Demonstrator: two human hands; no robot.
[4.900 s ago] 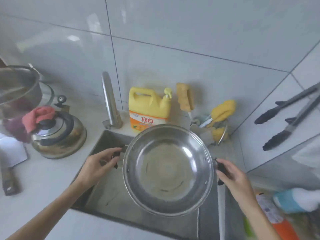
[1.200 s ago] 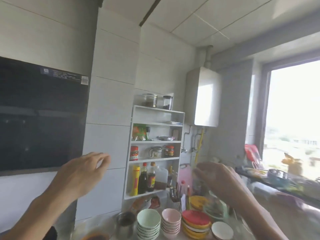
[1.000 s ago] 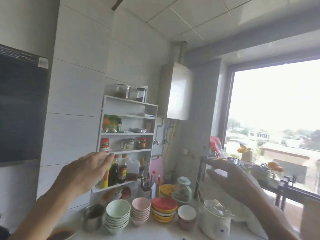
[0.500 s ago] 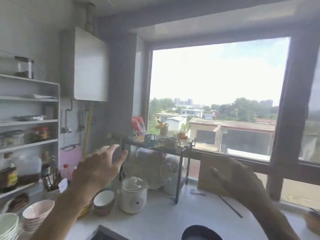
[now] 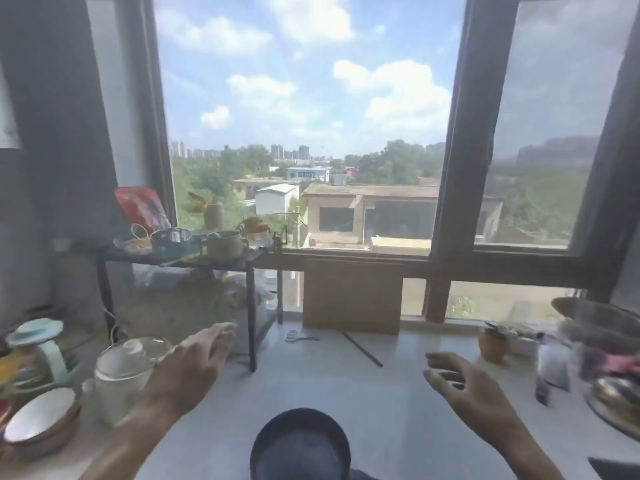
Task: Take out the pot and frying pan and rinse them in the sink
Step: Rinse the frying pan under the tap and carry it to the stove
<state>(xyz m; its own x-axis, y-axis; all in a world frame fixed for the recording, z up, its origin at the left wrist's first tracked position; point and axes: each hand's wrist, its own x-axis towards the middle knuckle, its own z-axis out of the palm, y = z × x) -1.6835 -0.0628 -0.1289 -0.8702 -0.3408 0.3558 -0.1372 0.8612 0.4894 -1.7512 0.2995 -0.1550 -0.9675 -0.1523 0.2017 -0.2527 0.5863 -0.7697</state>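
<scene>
- Left hand: empty, fingers spread, above the counter.
- Right hand: empty, fingers loosely curled.
- Frying pan: dark, round, at 6 o'clock, between both hands, touched by neither.

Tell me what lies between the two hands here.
In the head view, bare countertop separates the left hand and right hand; a dark round object sits lower, nearer the camera.

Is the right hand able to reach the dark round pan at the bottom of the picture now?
Probably yes. The right hand is open, holds nothing, and hovers just right of the dark pan; only bare countertop lies between them.
</scene>
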